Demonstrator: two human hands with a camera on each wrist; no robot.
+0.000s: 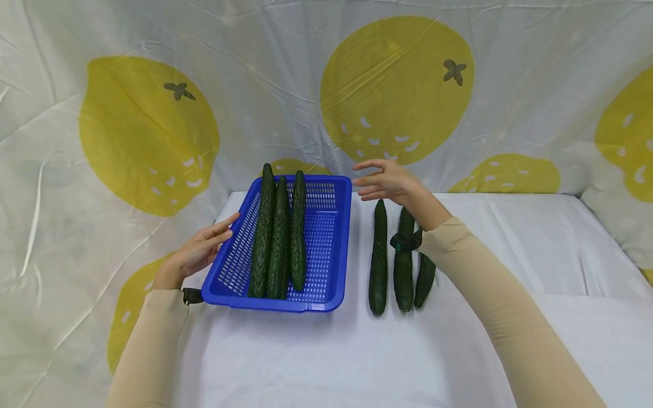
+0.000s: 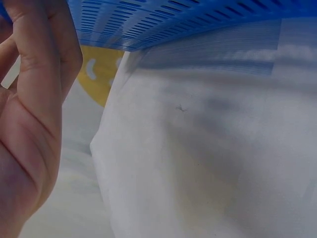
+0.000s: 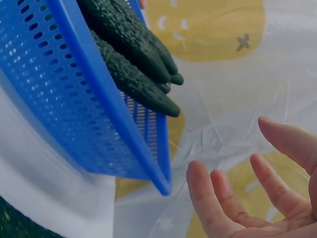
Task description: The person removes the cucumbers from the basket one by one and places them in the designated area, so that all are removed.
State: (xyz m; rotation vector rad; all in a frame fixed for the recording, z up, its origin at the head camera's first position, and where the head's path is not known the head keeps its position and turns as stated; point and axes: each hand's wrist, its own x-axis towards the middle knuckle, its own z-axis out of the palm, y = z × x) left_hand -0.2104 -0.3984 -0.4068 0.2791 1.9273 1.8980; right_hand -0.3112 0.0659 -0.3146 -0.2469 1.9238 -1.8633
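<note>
A blue plastic basket (image 1: pixel 318 243) carries three dark green cucumbers (image 1: pixel 278 243), their far ends rising over its back rim. By the basket's left rim is my left hand (image 1: pixel 201 246), fingers extended to the rim. The left wrist view catches that hand (image 2: pixel 32 94) beside the slotted blue wall (image 2: pixel 163 20). My right hand (image 1: pixel 385 181) hovers apart from the basket's far right corner. Its fingers are spread and loosely bent in the right wrist view, with nothing between them. Three more cucumbers (image 1: pixel 378 266) lie right of the basket, partly hidden by my right forearm.
White cloth (image 1: pixel 306 362) covers the table. Behind it hangs a pale curtain (image 1: pixel 275 73) printed with large yellow lemons. A black wrist strap (image 1: pixel 406 241) shows on the right arm, another (image 1: pixel 192 296) on the left.
</note>
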